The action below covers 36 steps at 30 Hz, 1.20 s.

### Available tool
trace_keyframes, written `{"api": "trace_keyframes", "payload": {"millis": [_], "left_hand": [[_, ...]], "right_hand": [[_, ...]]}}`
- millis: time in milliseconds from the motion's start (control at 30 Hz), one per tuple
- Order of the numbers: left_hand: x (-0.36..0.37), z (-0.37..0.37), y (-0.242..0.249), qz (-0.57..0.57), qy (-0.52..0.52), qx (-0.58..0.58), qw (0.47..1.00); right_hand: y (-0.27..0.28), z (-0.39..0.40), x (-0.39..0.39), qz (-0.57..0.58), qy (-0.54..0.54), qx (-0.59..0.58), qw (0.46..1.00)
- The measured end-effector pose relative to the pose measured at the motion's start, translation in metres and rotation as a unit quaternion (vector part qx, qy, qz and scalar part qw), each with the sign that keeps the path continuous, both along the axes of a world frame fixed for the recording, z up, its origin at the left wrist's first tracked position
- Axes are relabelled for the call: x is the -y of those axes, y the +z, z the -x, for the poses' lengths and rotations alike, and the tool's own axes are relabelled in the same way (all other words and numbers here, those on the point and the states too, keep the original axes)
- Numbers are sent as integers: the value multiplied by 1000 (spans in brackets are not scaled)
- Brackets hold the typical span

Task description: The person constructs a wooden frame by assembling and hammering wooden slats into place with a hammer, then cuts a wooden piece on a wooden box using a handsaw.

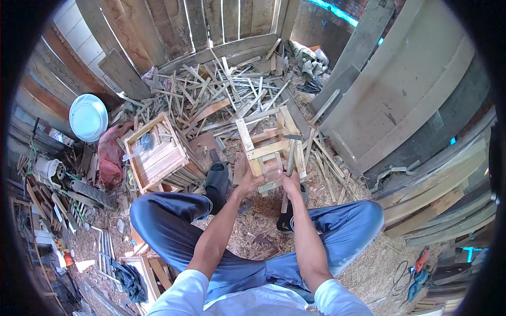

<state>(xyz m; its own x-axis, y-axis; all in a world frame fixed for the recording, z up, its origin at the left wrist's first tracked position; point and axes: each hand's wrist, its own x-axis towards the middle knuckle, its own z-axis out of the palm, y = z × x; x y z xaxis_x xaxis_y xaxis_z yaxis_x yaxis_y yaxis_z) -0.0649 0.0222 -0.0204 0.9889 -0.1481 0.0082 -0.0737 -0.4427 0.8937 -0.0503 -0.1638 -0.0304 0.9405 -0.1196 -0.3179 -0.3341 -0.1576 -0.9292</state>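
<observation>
A small open frame of pale wooden slats stands on the floor between my feet. My left hand is closed around its near left corner, fingers against the lower slats. At the near right side of the frame, my right hand is closed around the wooden handle of a hammer. The hammer's dark head points away from me, over the right side of the frame. Part of the handle sticks out below my hand. Both hands hide some of the near slats.
A slatted wooden crate with a plastic bag on top stands left. Behind lies a heap of wood offcuts. A white basin and red bag are far left. Large boards lean right; a corded power tool lies lower right.
</observation>
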Motion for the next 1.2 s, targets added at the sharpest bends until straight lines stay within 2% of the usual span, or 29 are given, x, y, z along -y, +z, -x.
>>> {"api": "trace_keyframes", "payload": {"millis": [133,200,367,433,500,567,633,800,900,1000,1100,1133,1167,1200], "left_hand": [[2,-2,-26,87,17,-76,993],[2,-6,-39,266,15,-155,951],[3,-4,-34,258,34,-124,958],[4,-4,-36,251,32,-133,958],[6,-2,-39,307,80,-207,926],[5,-4,-37,309,78,-231,919],[7,-3,-36,312,77,-258,911],[15,-3,-40,315,118,-215,917],[16,-3,-41,337,117,-188,915],[19,0,-3,313,109,-164,929],[23,-2,-6,344,138,-138,919],[24,-2,-3,339,135,-140,920],[24,-3,1,292,181,-128,930],[25,-6,4,243,226,-114,936]], "right_hand": [[25,7,3,-49,20,-14,999],[33,9,4,-56,30,-19,998],[42,10,0,-46,19,-13,999],[20,5,-2,-9,5,13,1000],[4,2,-4,28,-9,38,999],[-3,0,-5,70,-25,67,995],[-6,-1,-5,74,-29,56,995],[-11,-4,-6,83,-46,11,995],[-6,-4,-6,64,-47,8,997],[0,-5,-4,51,-30,-5,998],[8,-7,-3,18,-3,-2,1000],[10,-7,-3,-37,-4,-6,999],[13,-7,-4,-92,-6,-8,996],[12,-7,-3,-96,-12,-7,995]]}}
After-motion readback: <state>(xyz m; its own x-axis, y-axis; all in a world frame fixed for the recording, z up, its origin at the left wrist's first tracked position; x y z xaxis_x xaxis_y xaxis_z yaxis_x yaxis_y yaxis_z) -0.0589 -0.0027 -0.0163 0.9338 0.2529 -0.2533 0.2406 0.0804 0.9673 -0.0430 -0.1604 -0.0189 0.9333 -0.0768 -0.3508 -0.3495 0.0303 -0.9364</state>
